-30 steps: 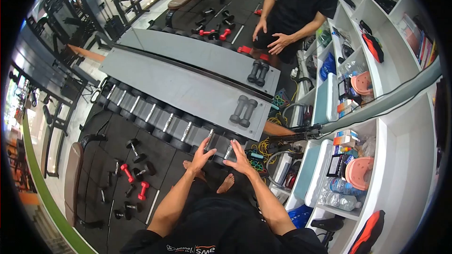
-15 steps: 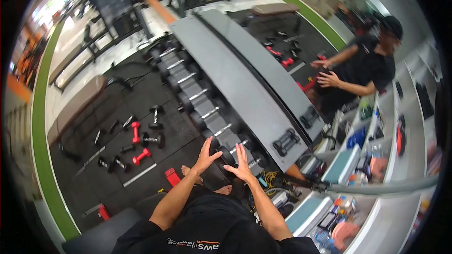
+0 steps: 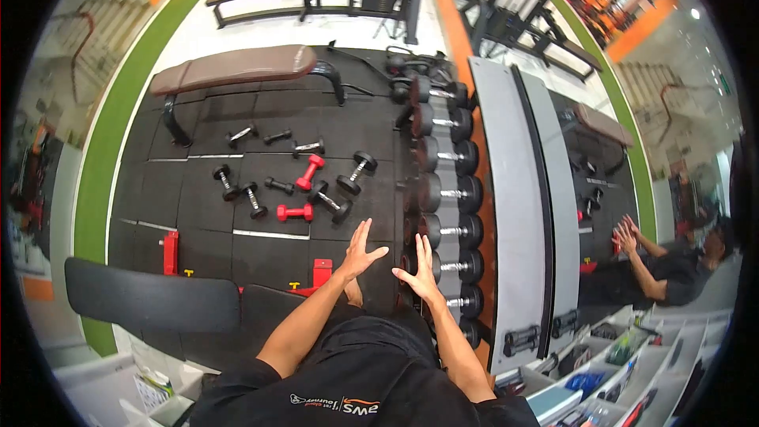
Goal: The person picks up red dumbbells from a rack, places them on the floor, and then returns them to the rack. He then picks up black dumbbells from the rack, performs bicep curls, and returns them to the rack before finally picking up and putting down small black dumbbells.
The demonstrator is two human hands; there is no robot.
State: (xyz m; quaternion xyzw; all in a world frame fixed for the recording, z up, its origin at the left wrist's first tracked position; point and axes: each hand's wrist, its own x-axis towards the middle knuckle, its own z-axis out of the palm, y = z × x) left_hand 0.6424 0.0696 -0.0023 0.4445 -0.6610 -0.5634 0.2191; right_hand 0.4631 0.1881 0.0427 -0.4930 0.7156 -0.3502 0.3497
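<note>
My left hand [image 3: 360, 255] is held up in front of me, fingers stretched and thumb apart, with nothing in it. Facing it, my right hand [image 3: 421, 273] is spread the same way and is also bare; in this view it overlaps the edge of the dumbbell rack. A row of black dumbbells [image 3: 451, 192] with silver handles lies on that rack to the right. Beyond my left hand, several loose dumbbells are scattered on the black mat, among them a red dumbbell [image 3: 295, 213] and a larger black dumbbell [image 3: 357, 172].
A brown bench [image 3: 233, 69] stands at the far side of the mat [image 3: 205, 245]. A black padded bench [image 3: 154, 294] is at lower left. Along the right runs a grey shelf top [image 3: 510, 213] against a mirror, with a small black dumbbell pair [image 3: 522, 341] on it.
My view has swung left, bringing the loose dumbbells and the brown bench nearer the centre. Both hands stay raised and spread, with their palms turned more toward each other.
</note>
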